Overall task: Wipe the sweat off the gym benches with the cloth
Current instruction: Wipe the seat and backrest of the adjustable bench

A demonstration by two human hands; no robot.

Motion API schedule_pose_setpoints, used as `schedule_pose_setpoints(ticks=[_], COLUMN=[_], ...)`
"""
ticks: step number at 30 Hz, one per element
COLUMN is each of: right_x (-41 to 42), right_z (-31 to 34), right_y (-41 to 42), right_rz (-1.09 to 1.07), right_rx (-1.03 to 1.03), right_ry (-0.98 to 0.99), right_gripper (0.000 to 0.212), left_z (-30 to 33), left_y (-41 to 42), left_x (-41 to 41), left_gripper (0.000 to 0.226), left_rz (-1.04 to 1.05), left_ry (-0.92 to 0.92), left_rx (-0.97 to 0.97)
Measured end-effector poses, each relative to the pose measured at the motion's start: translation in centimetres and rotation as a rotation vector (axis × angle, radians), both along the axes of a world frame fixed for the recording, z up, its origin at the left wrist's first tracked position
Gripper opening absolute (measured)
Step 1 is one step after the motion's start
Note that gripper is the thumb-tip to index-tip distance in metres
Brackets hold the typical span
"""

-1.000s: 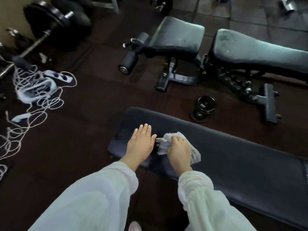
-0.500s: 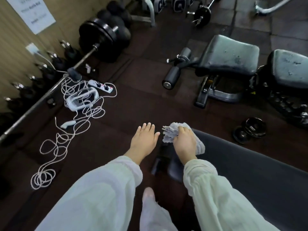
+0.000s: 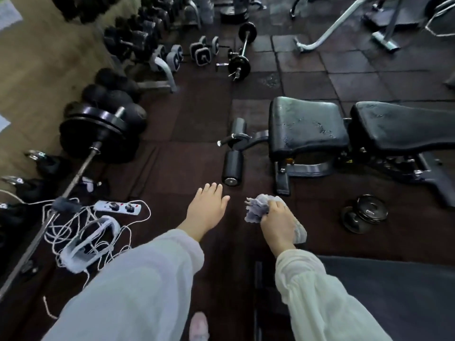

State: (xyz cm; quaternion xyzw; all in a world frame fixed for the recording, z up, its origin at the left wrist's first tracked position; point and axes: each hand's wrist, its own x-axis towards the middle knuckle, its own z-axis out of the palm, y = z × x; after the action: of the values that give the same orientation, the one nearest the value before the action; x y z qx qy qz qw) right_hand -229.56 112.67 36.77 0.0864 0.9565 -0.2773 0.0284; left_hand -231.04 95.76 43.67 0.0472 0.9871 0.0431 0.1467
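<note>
My right hand [image 3: 277, 221] grips a crumpled pale cloth [image 3: 257, 207] and hovers in the air above the dark floor, beyond the end of the flat black bench [image 3: 384, 289] at the lower right. My left hand [image 3: 206, 209] is held flat with fingers apart, holding nothing, also over the floor. Ahead on the right stands a second black bench: its seat pad [image 3: 306, 126] looks wet and streaked, and its long back pad [image 3: 403, 126] runs off the right edge.
A small dumbbell [image 3: 364, 214] lies on the floor right of my hands. A loaded barbell [image 3: 98, 134], a power strip [image 3: 118, 207] and tangled white cord [image 3: 81, 237] lie left. Dumbbell racks line the far left wall. My shoe [image 3: 199, 326] shows at bottom.
Both hands have lifted off the flat bench and now hover over the floor. The view has swung up and forward, so the flat bench has dropped to the lower right.
</note>
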Motion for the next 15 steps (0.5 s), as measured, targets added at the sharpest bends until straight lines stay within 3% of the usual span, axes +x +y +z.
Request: schedule_pose_setpoints(ticks=[9, 15], right_x=[-9.5, -17.1], right_z=[0.2, -1.5], right_y=[-3.1, 0.5], right_rz=[-0.237, -0.373], right_rx=[-0.025, 0.039], right_ry=[0.076, 0.077], right_gripper=[0.045, 0.048], left_z=[-0.3, -3.4], left_y=[-0.9, 3.6], left_x=[-15.1, -24.0], left_gripper=[0.049, 0.052], left_rz=[-0.310, -0.380], left_ry=[0.029, -0.017], left_rx=[-0.034, 0.123])
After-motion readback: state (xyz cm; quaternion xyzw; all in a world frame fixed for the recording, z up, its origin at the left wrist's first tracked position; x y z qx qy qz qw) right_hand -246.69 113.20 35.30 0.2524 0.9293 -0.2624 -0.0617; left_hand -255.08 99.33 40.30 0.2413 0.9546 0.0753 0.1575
